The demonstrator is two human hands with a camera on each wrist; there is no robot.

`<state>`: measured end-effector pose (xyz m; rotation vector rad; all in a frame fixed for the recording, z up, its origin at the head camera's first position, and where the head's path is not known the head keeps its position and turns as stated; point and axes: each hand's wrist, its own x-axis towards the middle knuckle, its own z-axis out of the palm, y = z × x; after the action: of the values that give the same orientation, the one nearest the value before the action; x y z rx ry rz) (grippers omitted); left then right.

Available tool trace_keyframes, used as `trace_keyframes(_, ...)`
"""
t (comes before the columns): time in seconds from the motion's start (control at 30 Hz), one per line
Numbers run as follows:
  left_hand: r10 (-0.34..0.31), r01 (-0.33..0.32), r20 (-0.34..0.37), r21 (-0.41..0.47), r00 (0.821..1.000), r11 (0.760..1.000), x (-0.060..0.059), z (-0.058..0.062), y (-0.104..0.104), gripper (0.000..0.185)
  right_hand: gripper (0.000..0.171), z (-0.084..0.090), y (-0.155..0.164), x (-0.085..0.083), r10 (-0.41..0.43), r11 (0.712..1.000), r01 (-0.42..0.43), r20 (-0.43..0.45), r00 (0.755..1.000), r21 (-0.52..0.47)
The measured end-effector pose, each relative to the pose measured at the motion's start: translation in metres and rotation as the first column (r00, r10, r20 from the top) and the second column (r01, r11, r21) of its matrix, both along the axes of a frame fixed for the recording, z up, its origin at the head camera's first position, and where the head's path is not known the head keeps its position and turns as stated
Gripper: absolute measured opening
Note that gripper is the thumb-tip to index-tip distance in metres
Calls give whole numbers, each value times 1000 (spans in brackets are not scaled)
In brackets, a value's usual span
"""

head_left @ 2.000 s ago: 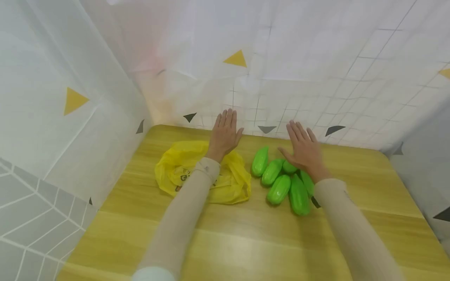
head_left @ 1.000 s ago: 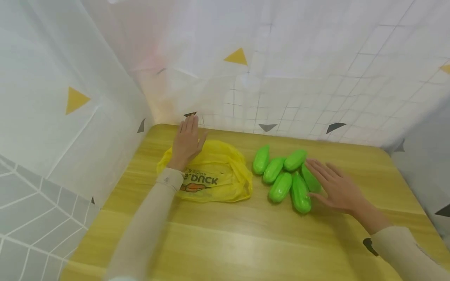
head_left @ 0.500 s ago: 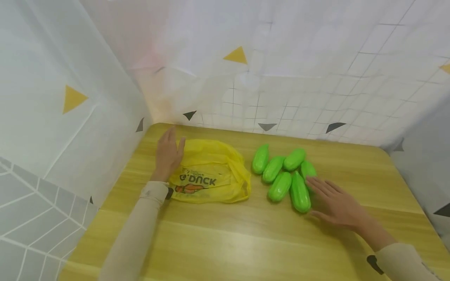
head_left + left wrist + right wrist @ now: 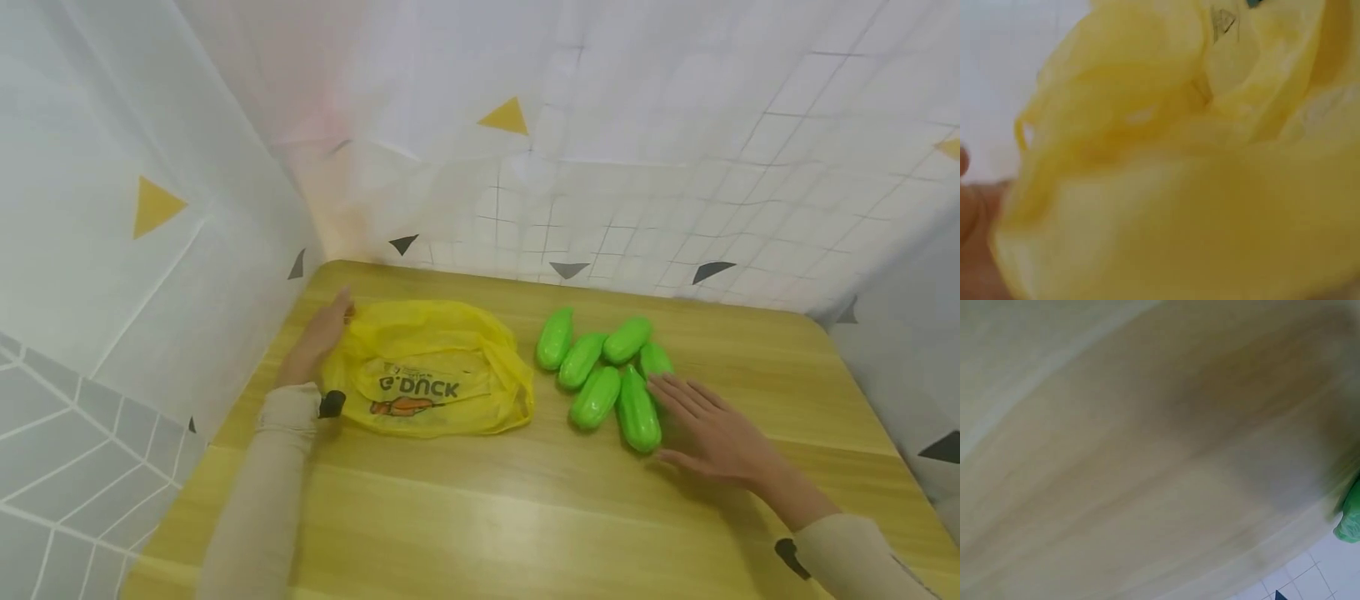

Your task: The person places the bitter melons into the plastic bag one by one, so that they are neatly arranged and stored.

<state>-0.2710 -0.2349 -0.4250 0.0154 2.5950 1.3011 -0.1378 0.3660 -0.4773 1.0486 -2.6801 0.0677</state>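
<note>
While we look down at the wooden surface (image 4: 525, 517), our right hand (image 4: 716, 433) lies nearest to us, flat and released, fingers straight and spread, palm down on the wood just beside the heap of green toy cucumbers (image 4: 603, 375). The fingertips reach the nearest cucumber (image 4: 637, 415), whose long axis runs away from us, its narrow tip pointing toward the far wall. The others in the heap lie tilted, long axes slanting from near left to far right, touching one another. To the left, well apart from the heap, the yellow plastic bag (image 4: 431, 367) lies crumpled and flattened, its printed lettering facing up, its long axis running left to right. Our left hand (image 4: 318, 337) rests at the bag's far left edge, touching it; whether the fingers pinch the plastic we cannot tell. Beyond stands the white patterned curtain (image 4: 600, 167).
</note>
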Motion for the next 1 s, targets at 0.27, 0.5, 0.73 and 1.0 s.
trace_keyframes(0.27, -142, -31, 273, 544, 952, 838, 12, -37, -19, 72, 99, -1, -5, -4, -8, 1000, 8, 4, 1000, 5)
trace_keyframes(0.5, -96, -37, 213, 547, 972, 837, 18, -61, -25, 67, 99, 2, -10, -2, -18, 1000, 18, 16, 1000, -3)
trace_keyframes(0.73, -102, 12, 140, 530, 985, 848, 17, -69, -27, 69, 102, 7, -21, -1, -32, 999, 32, 35, 999, -7)
trace_keyframes(1.0, -192, 105, 79, 610, 978, 785, 12, -73, -34, 63, 103, 6, -35, -5, -38, 999, 40, 63, 997, -21)
